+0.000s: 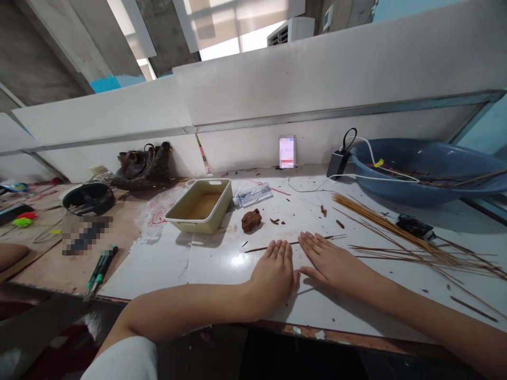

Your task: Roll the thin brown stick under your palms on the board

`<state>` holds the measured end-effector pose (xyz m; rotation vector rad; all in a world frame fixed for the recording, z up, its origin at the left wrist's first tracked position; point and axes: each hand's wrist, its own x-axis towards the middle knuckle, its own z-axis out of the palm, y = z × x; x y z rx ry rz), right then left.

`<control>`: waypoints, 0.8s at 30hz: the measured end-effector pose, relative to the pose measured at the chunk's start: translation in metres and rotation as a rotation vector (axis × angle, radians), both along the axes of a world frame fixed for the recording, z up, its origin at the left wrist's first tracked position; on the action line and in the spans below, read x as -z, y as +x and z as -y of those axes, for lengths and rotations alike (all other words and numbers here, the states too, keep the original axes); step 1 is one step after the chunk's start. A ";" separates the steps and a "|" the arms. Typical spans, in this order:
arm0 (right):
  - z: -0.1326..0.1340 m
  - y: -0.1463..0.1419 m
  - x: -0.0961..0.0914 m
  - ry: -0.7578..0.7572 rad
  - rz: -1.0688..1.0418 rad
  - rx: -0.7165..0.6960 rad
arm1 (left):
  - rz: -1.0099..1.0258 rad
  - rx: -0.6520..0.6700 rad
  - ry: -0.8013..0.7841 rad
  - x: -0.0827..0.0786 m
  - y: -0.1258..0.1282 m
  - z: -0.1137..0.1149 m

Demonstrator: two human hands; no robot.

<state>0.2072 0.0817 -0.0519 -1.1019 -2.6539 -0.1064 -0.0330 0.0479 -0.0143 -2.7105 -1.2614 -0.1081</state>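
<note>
Your left hand (275, 269) and right hand (330, 261) lie flat and palms down on the white tabletop (214, 266), both open, neither one gripping anything, thumbs almost touching. A thin brown stick (257, 249) lies across the board and runs under the fingertips of both hands, with an end showing on either side. Just right of your right hand, a bundle of thin wooden skewers (396, 237) fans out across the board, with a small black device (414, 226) beyond it. A large blue plastic basin (428, 171) sits at the far right, holding more brown sticks, beside a black charger (338, 163) with white cables. Ahead of your hands lie a lump of brown clay (251, 219) and scattered brown bits, near a cream rectangular tray (198, 206) and a plastic bottle (253, 194) on its side. A blurred phone (287, 152) stands upright against the wall. Farther left sit a dark handbag (144, 169) and green-handled tools (101, 269).
</note>
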 end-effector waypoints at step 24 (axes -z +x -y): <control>-0.009 -0.002 -0.016 -0.095 0.006 0.030 | -0.062 -0.195 -0.028 -0.005 -0.009 -0.009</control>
